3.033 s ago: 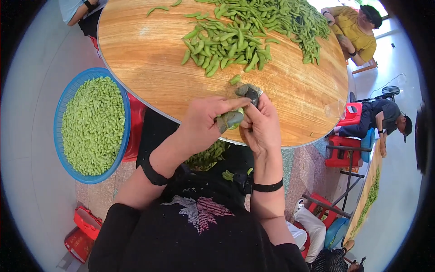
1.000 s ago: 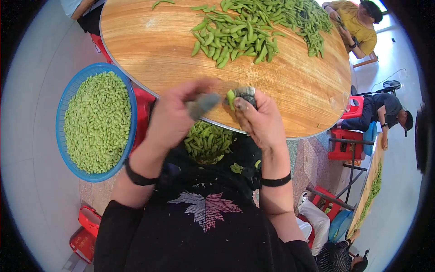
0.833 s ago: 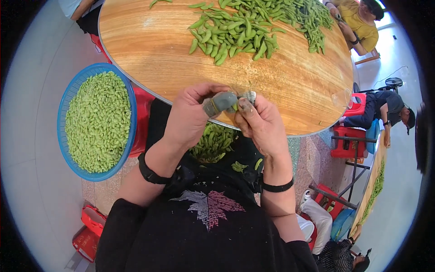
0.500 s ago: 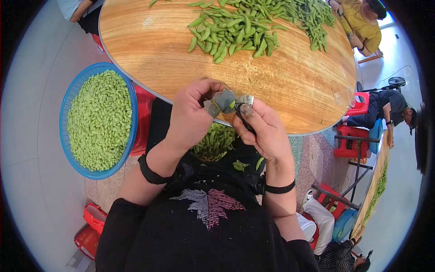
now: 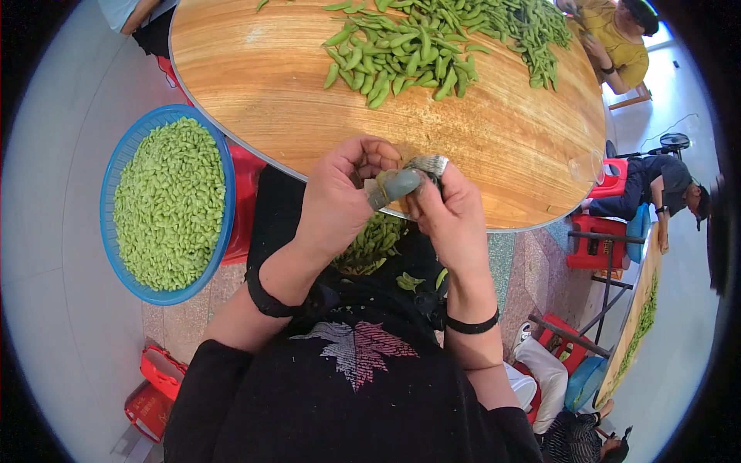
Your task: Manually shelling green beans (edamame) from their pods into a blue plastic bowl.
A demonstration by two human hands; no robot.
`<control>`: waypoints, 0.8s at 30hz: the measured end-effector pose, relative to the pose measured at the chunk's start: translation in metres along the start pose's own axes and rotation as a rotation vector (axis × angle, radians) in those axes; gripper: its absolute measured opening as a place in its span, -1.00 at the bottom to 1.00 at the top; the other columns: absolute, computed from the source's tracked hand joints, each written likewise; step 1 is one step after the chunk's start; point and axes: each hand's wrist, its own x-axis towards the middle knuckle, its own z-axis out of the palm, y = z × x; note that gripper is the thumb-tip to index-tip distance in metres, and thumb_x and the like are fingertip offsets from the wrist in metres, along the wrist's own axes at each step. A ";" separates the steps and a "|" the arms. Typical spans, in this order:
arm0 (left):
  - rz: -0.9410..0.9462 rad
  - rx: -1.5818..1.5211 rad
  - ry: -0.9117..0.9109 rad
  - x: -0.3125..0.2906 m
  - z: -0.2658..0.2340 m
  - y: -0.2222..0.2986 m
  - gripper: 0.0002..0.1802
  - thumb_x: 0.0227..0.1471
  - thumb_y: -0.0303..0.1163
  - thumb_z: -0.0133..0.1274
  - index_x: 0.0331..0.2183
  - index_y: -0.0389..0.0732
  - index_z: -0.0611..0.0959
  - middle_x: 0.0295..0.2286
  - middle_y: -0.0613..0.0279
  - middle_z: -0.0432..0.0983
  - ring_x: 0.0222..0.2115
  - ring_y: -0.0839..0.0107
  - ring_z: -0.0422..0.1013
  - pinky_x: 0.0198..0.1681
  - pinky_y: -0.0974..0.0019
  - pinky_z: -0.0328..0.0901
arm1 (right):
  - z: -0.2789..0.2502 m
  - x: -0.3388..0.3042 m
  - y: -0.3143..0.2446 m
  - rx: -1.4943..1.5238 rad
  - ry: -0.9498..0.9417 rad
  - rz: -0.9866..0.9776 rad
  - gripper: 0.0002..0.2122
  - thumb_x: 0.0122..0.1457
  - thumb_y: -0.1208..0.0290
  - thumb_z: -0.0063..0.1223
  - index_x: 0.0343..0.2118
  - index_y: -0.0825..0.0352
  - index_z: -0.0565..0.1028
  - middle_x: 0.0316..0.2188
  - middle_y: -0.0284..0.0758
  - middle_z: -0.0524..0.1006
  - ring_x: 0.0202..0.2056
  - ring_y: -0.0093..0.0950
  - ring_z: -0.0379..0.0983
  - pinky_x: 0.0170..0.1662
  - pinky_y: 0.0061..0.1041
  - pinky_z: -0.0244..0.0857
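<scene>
While pods (image 5: 413, 55) top the table (image 5: 255, 92), something fan-like (image 5: 674, 142) stands beyond.

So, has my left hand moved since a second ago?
Yes. Judged against the table, your left hand has moved rightward, closer to your right hand.

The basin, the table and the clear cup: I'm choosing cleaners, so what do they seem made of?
Basin: probably plastic, even blue, satiny, ribbed wall. Table: smooth wood-grain top with a sheen, perhaps varnished wood or laminate. Cup: see-through; plastic or glass, unclear which.
</scene>
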 end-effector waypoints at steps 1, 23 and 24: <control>0.001 -0.001 0.002 0.000 0.001 -0.001 -0.79 -0.08 -0.51 0.14 -0.30 -0.26 0.54 -0.44 0.37 0.47 -0.45 0.65 0.36 -0.37 0.54 0.27 | 0.000 0.000 0.000 -0.002 -0.002 0.000 -0.92 0.18 0.51 -0.15 -0.39 0.34 0.41 -0.69 -0.56 0.28 -0.63 -0.77 0.14 -0.58 -0.75 0.02; -0.226 -0.317 -0.019 -0.003 -0.012 0.009 -0.87 -0.04 -0.44 0.11 -0.38 -0.24 0.54 -0.51 0.37 0.47 -0.55 0.64 0.34 -0.50 0.58 0.22 | -0.002 -0.008 -0.009 0.237 -0.172 0.135 -0.75 0.26 0.24 -0.25 -0.31 0.34 0.37 -0.66 -0.52 0.30 -0.69 -0.79 0.06 -0.66 -0.79 -0.09; -0.226 -0.259 -0.013 -0.003 -0.011 0.010 -0.86 -0.05 -0.44 0.12 -0.38 -0.24 0.54 -0.52 0.38 0.46 -0.54 0.67 0.33 -0.49 0.58 0.21 | -0.005 -0.009 -0.010 0.323 -0.224 0.173 -0.76 0.27 0.26 -0.26 -0.32 0.34 0.37 -0.66 -0.52 0.29 -0.70 -0.79 0.05 -0.67 -0.78 -0.10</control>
